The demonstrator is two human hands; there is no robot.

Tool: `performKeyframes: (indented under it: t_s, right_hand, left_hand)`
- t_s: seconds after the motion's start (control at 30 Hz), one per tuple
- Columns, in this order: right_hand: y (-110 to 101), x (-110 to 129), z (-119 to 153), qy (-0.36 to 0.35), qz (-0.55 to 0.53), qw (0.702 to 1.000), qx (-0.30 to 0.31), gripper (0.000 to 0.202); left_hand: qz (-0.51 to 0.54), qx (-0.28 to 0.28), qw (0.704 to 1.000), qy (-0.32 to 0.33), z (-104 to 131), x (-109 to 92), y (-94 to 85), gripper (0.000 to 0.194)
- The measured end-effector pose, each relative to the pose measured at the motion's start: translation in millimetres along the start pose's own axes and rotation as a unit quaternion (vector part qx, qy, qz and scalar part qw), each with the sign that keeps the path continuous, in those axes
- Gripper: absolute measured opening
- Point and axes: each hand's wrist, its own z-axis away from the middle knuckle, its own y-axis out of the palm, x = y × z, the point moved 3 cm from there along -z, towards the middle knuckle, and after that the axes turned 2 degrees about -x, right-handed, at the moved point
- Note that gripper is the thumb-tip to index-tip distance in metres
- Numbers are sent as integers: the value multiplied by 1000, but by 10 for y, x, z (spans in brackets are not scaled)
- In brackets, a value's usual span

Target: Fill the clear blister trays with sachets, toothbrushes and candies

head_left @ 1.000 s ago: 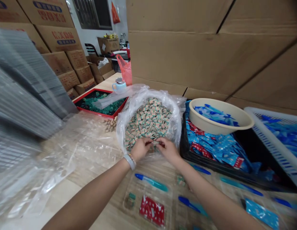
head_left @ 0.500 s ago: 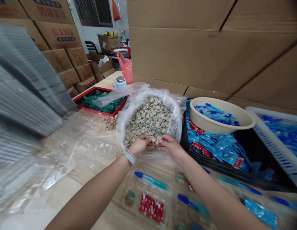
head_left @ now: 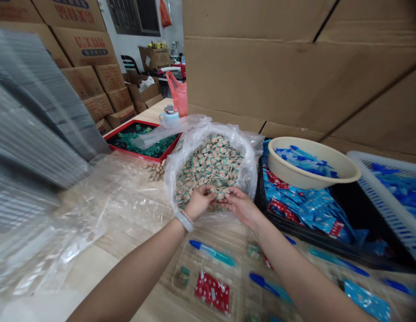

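A clear plastic bag [head_left: 246, 156], rolled open, holds a heap of small tan and green wrapped pieces [head_left: 211, 161]. At its near edge, my left hand [head_left: 200, 200] has thumb and fingers pinched on a small piece. Close beside it, my right hand [head_left: 239, 203] pinches another small piece between thumb and finger. Below my wrists lie clear compartment trays with a blue pen [head_left: 213, 252], a red dotted packet [head_left: 212, 291] and small green-tan pieces [head_left: 184, 276].
A red-rimmed tray [head_left: 161, 158] of green bits is at left, near a light blue mug [head_left: 169, 115]. To the right, a cream basin [head_left: 313, 176] rests over blue and red packets [head_left: 308, 203], beside a white basket [head_left: 362, 174]. Plastic sheets [head_left: 104, 201] cover the left side.
Both hands have shifted slightly over the heap, and the fingers of my left hand are more bent. The whole view has moved a little.
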Motion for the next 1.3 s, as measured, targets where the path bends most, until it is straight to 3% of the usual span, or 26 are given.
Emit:
performKeyframes:
  t_s: [0.1,0.27,0.43,0.6,0.7,0.93,1.1,1.23,1.3]
  right_hand:
    - [18,-3,15,-17,6,1000,-1,24]
    - [28,-49,-16,-24,-41,999,-11,23]
    - [23,-123,-71,-50,-91,994,-19,21]
    - [17,-145,-67,-34,-122,992,-25,21]
    - [23,-149,-55,-17,-115,993,-36,22]
    - [54,-164,-46,-63,-11,996,-54,27]
    - [-25,-128,-47,-129,131,981,-63,25]
    - [-97,-94,-1,-70,63,995,-43,25]
    - [-90,-68,25,-39,22,999,-16,25]
  left_hand:
    - [5,-21,1000,8,-8,0,-32,16]
    - [-14,-32,999,2,19,-8,-12,8]
    - [-33,0,997,64,71,-22,60,20]
    - [-104,-39,989,92,81,-27,30,23]
    - [-154,-51,979,121,78,-38,27,24]
    - [-245,-49,953,173,58,-41,37,20]
    - [-330,-13,910,252,68,-112,-78,20]
    - [-316,-41,926,205,31,-152,-279,16]
    - [-300,-12,933,199,45,-193,-296,16]
